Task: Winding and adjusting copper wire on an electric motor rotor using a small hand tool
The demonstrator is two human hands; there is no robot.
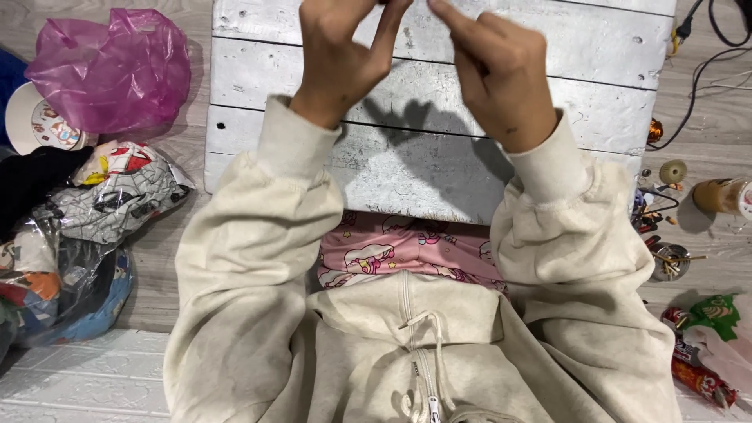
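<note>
Far off to the left of the fingers, on the floor, a crumpled pink plastic bag [110,66] sits above a heap of printed cloth bundles in clear wrap [117,192], well apart from either hand. Closer in, a whitewashed plank surface [407,168] lies across the person's lap, bare where it shows, with the shadow of the hands falling on it just below them. The left hand [337,59] is raised over the far part of that surface, its fingers [384,35] drawn up and bent toward the other hand; the tips run out of view at the top edge, so I cannot tell whether they pinch anything or merely meet. Just beside it the right hand [501,74] mirrors the pose, its fingers [458,19] angled left and upward toward the left fingers, the two sets nearly touching at the frame's edge. Whatever small thing they work at lies between the two sets of fingertips, up past the top edge, hidden from here, and both hands stand about equally near to it; its long axis cannot be told. Cream sleeves [258,204] lead back to the body. Well to the right of the fingers, black cables [697,86], a small round tin of bits [670,262] and red snack packets [697,368] lie on the floor.
</note>
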